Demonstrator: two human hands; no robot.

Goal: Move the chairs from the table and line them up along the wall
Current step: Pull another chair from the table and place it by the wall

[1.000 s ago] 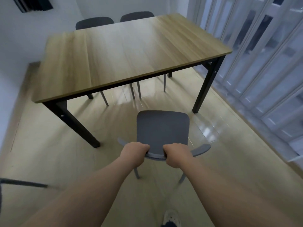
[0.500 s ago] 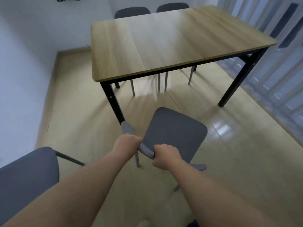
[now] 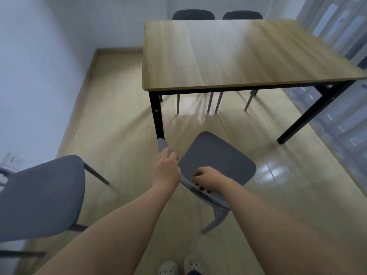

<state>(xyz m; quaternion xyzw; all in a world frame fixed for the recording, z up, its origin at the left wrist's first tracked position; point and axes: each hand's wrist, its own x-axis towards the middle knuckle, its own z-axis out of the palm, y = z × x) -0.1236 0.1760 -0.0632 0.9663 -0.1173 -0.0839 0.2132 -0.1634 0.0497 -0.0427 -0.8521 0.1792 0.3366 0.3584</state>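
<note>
A grey chair [image 3: 220,159] stands on the floor in front of me, turned at an angle, clear of the wooden table [image 3: 228,54]. My left hand [image 3: 167,167] grips the left end of its curved backrest. My right hand [image 3: 207,180] grips the backrest further right, fingers curled over the top edge. Another grey chair [image 3: 41,195] sits at the lower left, close to the white wall [image 3: 35,72]. Two more grey chairs [image 3: 193,14] [image 3: 242,15] are tucked under the table's far side, only their backs and legs showing.
The table has black legs [image 3: 156,114]. A wall socket [image 3: 13,160] is low on the left wall. White folding panels [image 3: 341,46] line the right side. Light wood floor [image 3: 119,135] lies open between wall and table. My shoes [image 3: 181,266] show at the bottom.
The held chair has swung round to the left and come back from the table. My view has turned left, bringing the chair by the wall further into sight.
</note>
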